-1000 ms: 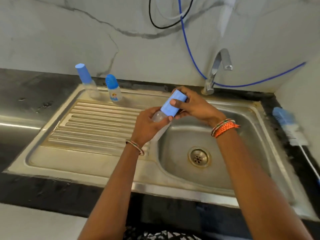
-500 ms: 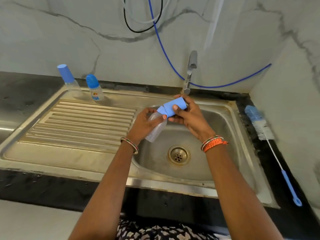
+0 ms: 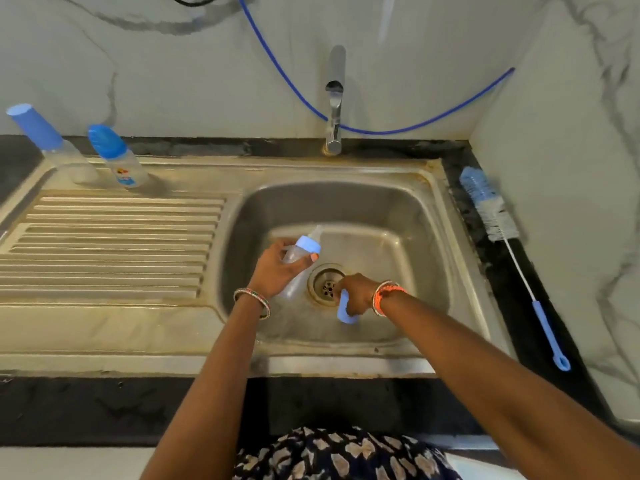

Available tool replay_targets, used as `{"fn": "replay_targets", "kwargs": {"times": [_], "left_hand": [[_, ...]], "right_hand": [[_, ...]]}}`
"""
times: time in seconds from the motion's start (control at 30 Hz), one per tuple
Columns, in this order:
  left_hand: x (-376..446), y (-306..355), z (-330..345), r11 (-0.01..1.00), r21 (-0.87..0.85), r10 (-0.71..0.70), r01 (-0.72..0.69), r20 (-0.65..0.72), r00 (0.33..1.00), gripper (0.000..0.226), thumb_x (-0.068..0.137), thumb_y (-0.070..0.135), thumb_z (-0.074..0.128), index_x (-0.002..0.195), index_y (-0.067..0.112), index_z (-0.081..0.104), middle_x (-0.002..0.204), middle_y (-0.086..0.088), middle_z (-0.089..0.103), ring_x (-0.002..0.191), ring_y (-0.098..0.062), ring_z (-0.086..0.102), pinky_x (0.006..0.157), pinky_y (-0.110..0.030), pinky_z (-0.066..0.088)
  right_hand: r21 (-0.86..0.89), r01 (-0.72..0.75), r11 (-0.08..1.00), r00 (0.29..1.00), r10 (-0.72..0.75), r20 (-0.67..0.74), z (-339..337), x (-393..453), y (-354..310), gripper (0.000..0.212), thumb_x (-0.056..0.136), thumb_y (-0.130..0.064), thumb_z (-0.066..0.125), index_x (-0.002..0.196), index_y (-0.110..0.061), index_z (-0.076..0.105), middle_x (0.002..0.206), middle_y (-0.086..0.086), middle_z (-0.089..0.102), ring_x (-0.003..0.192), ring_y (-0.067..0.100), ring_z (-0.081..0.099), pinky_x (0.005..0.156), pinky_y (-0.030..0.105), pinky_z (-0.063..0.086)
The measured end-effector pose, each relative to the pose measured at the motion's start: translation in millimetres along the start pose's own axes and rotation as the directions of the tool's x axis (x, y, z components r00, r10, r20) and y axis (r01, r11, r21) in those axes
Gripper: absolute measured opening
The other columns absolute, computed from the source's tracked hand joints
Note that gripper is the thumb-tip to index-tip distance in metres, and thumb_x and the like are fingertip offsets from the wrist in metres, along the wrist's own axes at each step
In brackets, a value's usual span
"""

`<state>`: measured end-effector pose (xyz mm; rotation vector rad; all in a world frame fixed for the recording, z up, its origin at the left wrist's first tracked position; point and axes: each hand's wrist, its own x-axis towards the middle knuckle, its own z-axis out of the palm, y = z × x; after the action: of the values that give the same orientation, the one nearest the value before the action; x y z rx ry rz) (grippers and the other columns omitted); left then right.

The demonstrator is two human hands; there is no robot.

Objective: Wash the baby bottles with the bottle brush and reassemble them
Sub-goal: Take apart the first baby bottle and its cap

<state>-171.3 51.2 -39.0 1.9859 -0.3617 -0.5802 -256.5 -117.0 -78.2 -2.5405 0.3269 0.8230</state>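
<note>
My left hand grips a clear baby bottle with a blue collar and nipple on top, held over the sink basin. My right hand holds the bottle's blue cap low in the basin, beside the drain. Two more capped bottles stand at the back left of the drainboard: one with a tall blue cap and one with a printed label. The bottle brush lies on the counter to the right of the sink.
The tap stands behind the basin with no water running. A blue hose runs along the marble wall. The ribbed drainboard spreads to the left. A white wall closes off the right side.
The blue cap has come off the bottle. My right hand carried it down into the basin by the drain, while my left hand lowered the bottle over the basin.
</note>
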Motion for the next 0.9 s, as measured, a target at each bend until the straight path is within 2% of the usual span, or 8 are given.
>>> {"fn": "replay_targets", "kwargs": {"times": [0.17,0.37,0.47,0.53,0.63,0.7,0.77,0.9], "left_hand": [[4,-19,1,0.99,-0.124,-0.058,0.068,0.079,0.995,0.121,0.048,0.062,0.078,0.148,0.033,0.016,0.115,-0.007,0.064,0.103,-0.017,0.064,0.097,-0.036,0.048],[0,-16,-6,0.982,-0.141,-0.098,0.122,0.163,0.982,0.112,0.055,0.054,0.085,0.146,0.019,0.03,0.126,-0.009,0.058,0.104,-0.017,0.062,0.08,-0.022,0.05],[-2,-11,-10,0.988,-0.122,-0.078,0.097,0.154,0.985,0.09,0.07,0.037,0.081,0.144,0.017,0.034,0.124,-0.007,0.058,0.1,-0.015,0.061,0.076,-0.019,0.05],[-2,-8,-15,0.993,-0.102,-0.047,0.059,0.114,0.992,0.093,0.066,0.039,0.084,0.143,0.018,0.036,0.126,-0.006,0.057,0.106,-0.016,0.06,0.087,-0.025,0.05],[-6,3,-20,0.991,0.102,0.084,-0.084,0.011,0.996,0.09,0.069,0.041,0.082,0.143,0.021,0.036,0.126,-0.006,0.057,0.117,-0.021,0.054,0.097,-0.029,0.044],[-12,20,-19,0.796,0.54,0.333,-0.275,-0.009,0.943,0.082,0.076,0.045,0.074,0.144,0.019,0.036,0.119,-0.007,0.062,0.111,-0.027,0.056,0.089,-0.035,0.042],[-21,40,-9,0.484,0.799,0.612,-0.357,-0.017,0.791,0.067,0.076,0.051,0.062,0.13,0.012,0.052,0.101,-0.007,0.069,0.092,-0.028,0.061,0.073,-0.035,0.044],[-30,68,-4,0.565,0.722,0.721,-0.399,-0.198,0.664,0.054,0.07,0.046,0.064,0.106,0.005,0.062,0.088,-0.008,0.069,0.078,-0.028,0.063,0.064,-0.033,0.047]], "right_hand": [[-0.271,0.054,0.961,0.997,-0.038,0.064,23,9,-9,0.032,0.086,-0.003,0.054,0.118,0.0,0.059,0.127,0.022,0.053,0.112,0.036,0.056,0.089,0.033,0.046],[-0.258,0.004,0.966,0.995,0.022,0.101,22,15,-11,0.03,0.087,-0.013,0.056,0.113,0.0,0.062,0.123,0.019,0.059,0.113,0.032,0.056,0.089,0.03,0.045],[-0.108,-0.044,0.993,0.999,0.042,-0.014,12,8,-9,0.029,0.085,-0.019,0.059,0.113,-0.013,0.064,0.122,0.011,0.058,0.112,0.03,0.054,0.092,0.033,0.046],[0.091,-0.039,0.995,0.927,0.07,-0.368,4,-3,-18,0.022,0.084,-0.019,0.057,0.105,-0.02,0.065,0.114,0.006,0.058,0.106,0.026,0.056,0.086,0.036,0.048],[0.643,0.165,0.748,0.761,0.318,-0.565,-18,-27,-47,0.018,0.09,-0.032,0.056,0.084,-0.017,0.062,0.086,0.003,0.067,0.072,0.019,0.062,0.059,0.024,0.046],[0.846,0.19,0.499,0.836,0.369,-0.406,-36,-42,-69,0.05,0.086,-0.06,0.051,0.082,-0.012,0.063,0.071,0.004,0.066,0.055,0.015,0.056,0.046,0.02,0.04],[0.864,0.208,0.459,0.863,0.329,-0.383,-51,-51,-86,0.057,0.079,-0.073,0.049,0.077,-0.018,0.064,0.07,-0.002,0.066,0.062,0.013,0.06,0.057,0.025,0.047],[0.821,0.333,0.464,0.804,0.316,-0.504,-79,-56,-100,0.037,0.085,-0.058,0.055,0.073,-0.024,0.062,0.077,-0.006,0.065,0.072,0.008,0.06,0.061,0.026,0.044]]}}
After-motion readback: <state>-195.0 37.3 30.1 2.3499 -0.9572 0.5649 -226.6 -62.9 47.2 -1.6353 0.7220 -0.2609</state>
